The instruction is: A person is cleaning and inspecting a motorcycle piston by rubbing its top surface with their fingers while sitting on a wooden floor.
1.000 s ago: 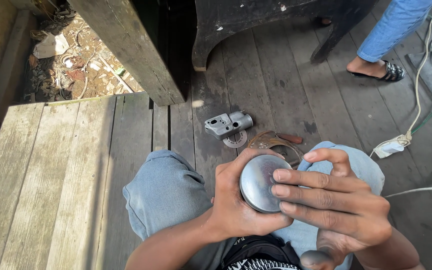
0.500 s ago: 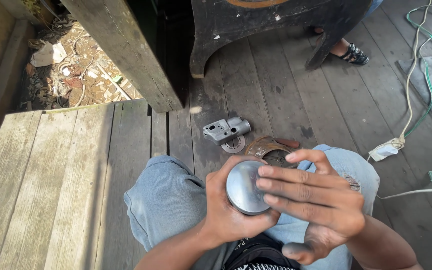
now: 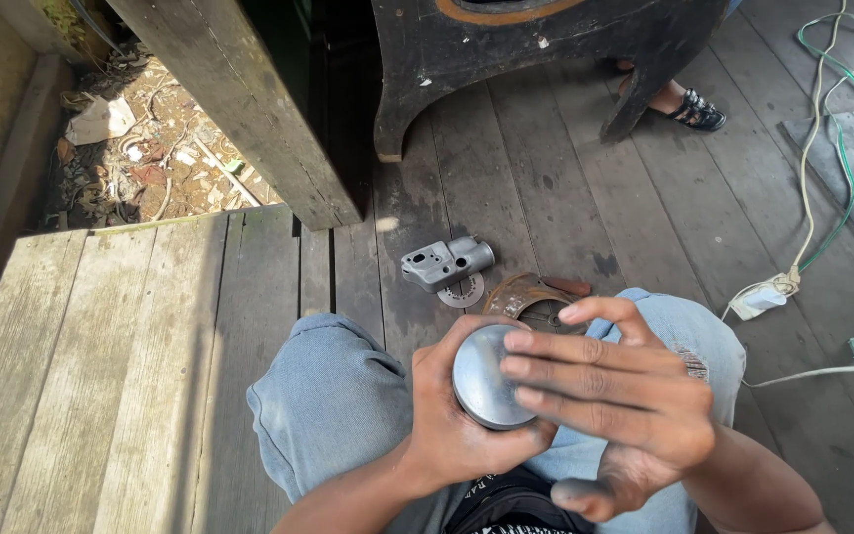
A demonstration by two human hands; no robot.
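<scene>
Left hand (image 3: 457, 425) gripping round metal disc (image 3: 484, 381), right hand (image 3: 625, 396) fingers spread flat across it, grey metal housing (image 3: 445, 263) near on planks

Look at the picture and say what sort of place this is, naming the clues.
Probably an outdoor wooden porch or deck used as an informal repair spot. Clues: weathered floor planks, loose cables across them, a grey metal part lying there, and littered ground past the edge.

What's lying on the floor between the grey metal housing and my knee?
In the head view, a small round disc lies against the grey metal housing, and a rusty brown curved guard sits next, reaching the knee.
</scene>
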